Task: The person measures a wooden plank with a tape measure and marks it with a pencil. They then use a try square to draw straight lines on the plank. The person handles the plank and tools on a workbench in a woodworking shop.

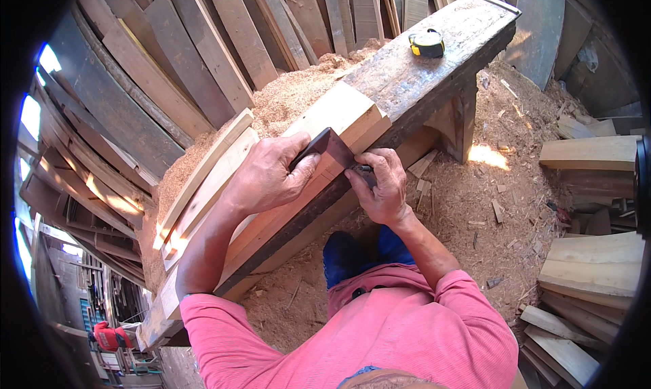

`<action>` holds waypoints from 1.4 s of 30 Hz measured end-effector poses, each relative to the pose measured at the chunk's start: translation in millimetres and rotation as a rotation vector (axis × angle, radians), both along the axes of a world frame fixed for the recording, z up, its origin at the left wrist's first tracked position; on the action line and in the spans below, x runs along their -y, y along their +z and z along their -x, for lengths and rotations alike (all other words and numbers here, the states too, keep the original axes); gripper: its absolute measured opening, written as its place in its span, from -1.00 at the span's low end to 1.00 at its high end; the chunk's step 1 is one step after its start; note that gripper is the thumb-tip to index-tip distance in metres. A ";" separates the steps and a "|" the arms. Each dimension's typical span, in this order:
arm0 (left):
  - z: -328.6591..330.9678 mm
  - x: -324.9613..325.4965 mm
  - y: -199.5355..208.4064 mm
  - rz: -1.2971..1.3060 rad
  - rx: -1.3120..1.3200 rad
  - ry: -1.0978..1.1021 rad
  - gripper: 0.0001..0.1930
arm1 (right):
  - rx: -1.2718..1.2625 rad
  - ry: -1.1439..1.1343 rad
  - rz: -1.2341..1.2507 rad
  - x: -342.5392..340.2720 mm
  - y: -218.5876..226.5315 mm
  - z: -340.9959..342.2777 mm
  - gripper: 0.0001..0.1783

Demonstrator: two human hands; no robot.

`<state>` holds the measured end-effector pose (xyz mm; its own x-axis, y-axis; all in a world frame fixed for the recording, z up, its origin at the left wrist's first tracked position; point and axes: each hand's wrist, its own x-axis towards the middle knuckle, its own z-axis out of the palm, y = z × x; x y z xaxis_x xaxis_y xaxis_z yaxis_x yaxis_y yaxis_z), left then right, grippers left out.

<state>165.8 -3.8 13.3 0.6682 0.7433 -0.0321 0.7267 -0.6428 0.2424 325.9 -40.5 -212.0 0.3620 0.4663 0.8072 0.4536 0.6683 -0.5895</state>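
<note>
My left hand (271, 172) grips a dark, straight-edged piece (331, 145), shaped like a try square, and presses it against a squared timber (349, 125) on the workbench. The dark piece reaches over the timber's top edge onto its reddish near side. My right hand (382, 182) is closed in a pinch close to that side, just right of the dark piece's end. Between its thumb and fingers sits a small dark item (365, 168) that I cannot make out. The fingers cover most of it.
A yellow and black tape measure (426, 44) rests on the far end of the worn bench (413, 77). Sawdust (291, 94) is heaped behind it. Planks (224, 36) lean along the back and left. Pale boards (590, 267) are stacked at the right. Wood scraps litter the floor (502, 206).
</note>
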 end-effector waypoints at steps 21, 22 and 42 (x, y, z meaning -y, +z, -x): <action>0.4 -0.4 -1.6 0.017 0.004 0.012 -0.80 | -0.004 -0.009 0.002 -0.8 -2.4 1.9 -0.61; 0.6 -0.2 -1.8 0.021 0.015 0.008 -0.80 | -0.008 -0.008 0.004 -0.7 -2.6 2.3 -0.61; 1.7 0.0 -4.4 0.005 0.026 -0.001 -0.83 | -0.086 0.056 0.049 5.6 2.9 -10.8 -0.72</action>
